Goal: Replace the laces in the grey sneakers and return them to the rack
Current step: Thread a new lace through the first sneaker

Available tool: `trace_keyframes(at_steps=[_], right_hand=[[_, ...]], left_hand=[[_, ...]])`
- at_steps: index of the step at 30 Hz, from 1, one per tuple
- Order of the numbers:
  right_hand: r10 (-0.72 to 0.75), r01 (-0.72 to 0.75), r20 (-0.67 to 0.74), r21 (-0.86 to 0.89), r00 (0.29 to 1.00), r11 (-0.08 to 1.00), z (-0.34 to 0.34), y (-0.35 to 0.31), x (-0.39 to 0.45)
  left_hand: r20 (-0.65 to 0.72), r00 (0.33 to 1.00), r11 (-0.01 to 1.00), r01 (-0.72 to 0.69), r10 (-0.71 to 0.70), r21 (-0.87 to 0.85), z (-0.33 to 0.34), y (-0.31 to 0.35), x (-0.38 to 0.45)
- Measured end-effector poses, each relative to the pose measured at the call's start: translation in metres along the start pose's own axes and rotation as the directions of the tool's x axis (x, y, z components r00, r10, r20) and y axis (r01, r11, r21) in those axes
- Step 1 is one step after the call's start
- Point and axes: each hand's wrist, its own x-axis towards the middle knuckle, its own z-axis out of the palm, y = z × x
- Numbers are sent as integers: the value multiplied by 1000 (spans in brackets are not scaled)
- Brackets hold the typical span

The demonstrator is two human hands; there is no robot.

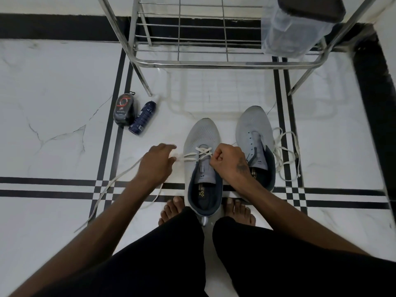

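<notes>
While we lace near sneaker [201, 168], left hand [159, 160] pinches white lace [188, 156] at its 9 o'clock; right hand [228, 160] curls tight on other end at 3 o'clock. Only low holes done. Uneven pull could leave one end too short. Long loose tail by feet could snag. Second sneaker [255, 138] at 2 o'clock has no lace; spare lace [287, 155] beside it. Rack [225, 63] at 12 o'clock, both shoes not yet on it.

head-worn view, steeply down, near floor [53, 86]

Home entryway, marble tile floor [53, 86], steel shoe rack [214, 63], bare feet [171, 211]
</notes>
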Motion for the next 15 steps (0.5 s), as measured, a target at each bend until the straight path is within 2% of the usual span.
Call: trace_keyframes(at_steps=[1,4,6,9,11,12,14,15], right_hand=[[8,-8,-5,12,1000,1000,0,1,1],[37,-36,-26,55,999,998,1,1,1],[64,-63,-26,66,998,996,-1,1,2],[46,-46,-5,-28,999,999,-6,-5,2],[-54,49,-35,-136,998,990,-8,-16,-1],[-102,97,-42,-122,994,988,-10,-24,-2],[-146,142,47,71,988,987,-13,-40,-2],[-149,117,152,198,977,973,-14,-49,-2]], left_hand=[[16,1000,1000,-3,3,12,7,6,7],[179,984,998,7,-19,70,20,16,22],[209,978,997,2,-18,78,10,12,22],[91,995,998,-51,48,38,-22,-4,15],[-24,994,995,-103,103,7,-47,-5,8],[-58,990,991,-130,130,9,-58,-2,4],[-67,987,989,-143,145,34,-73,12,1],[-59,992,994,-110,111,12,-80,22,1]])
